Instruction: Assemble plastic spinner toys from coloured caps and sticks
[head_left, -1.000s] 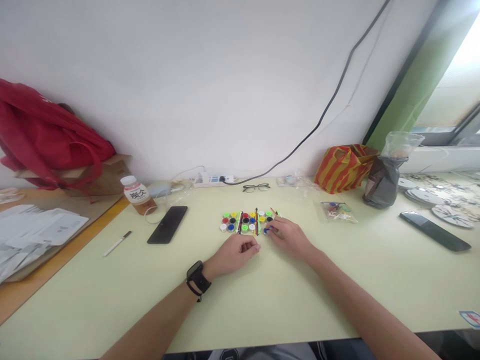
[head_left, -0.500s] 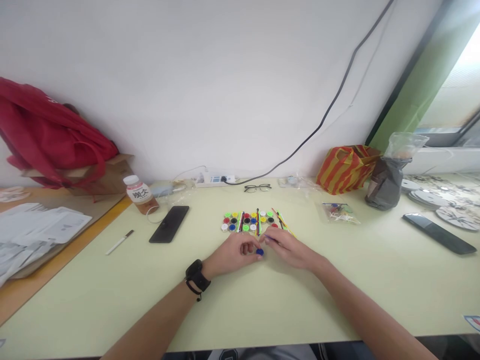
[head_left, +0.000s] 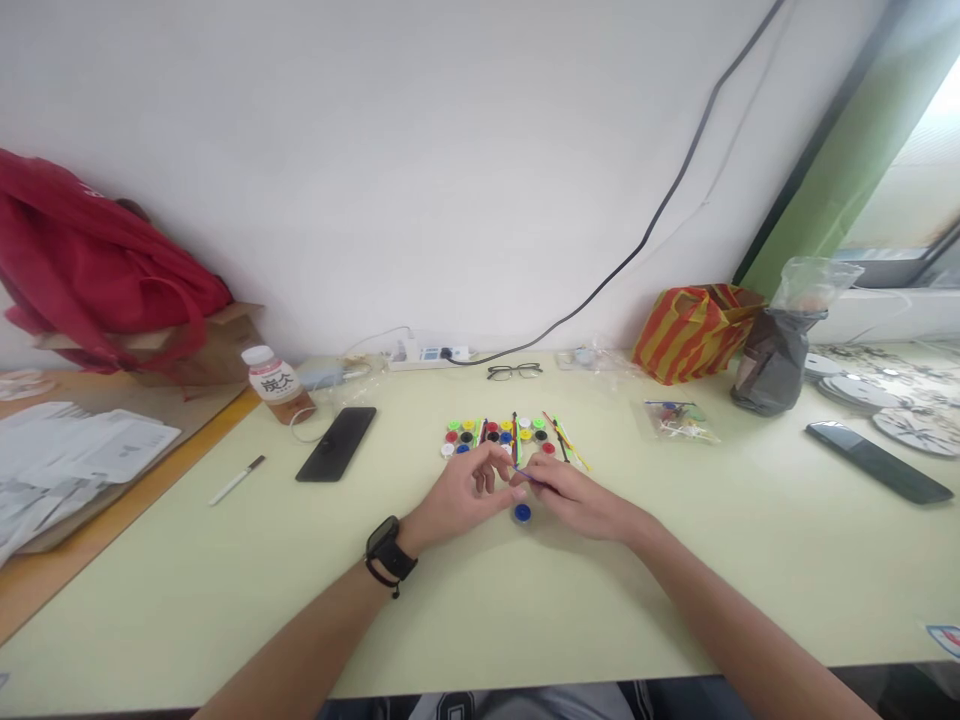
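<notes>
Several small coloured caps [head_left: 491, 437] lie in rows on the pale green table [head_left: 225, 600], with thin coloured sticks [head_left: 564, 440] laid between and beside them. A single blue cap [head_left: 522, 513] rests on the table just in front of both hands. My left hand [head_left: 469, 490], with a black watch on its wrist, is raised a little with its fingers curled and partly spread; its fingertips meet a thin purple stick [head_left: 525, 476]. My right hand [head_left: 574, 495] pinches that stick at its other end.
A black phone [head_left: 336, 443], a white pen [head_left: 235, 481] and a small bottle [head_left: 271, 382] lie to the left. Glasses [head_left: 514, 371] and a power strip [head_left: 424, 356] sit by the wall. A plastic bag of pieces [head_left: 679, 420], a striped bag [head_left: 694, 330] and another phone [head_left: 874, 461] are to the right.
My right hand pulled back from the rows toward me, bringing a blue cap and a stick. The cap now lies on the table and both hands are on the stick.
</notes>
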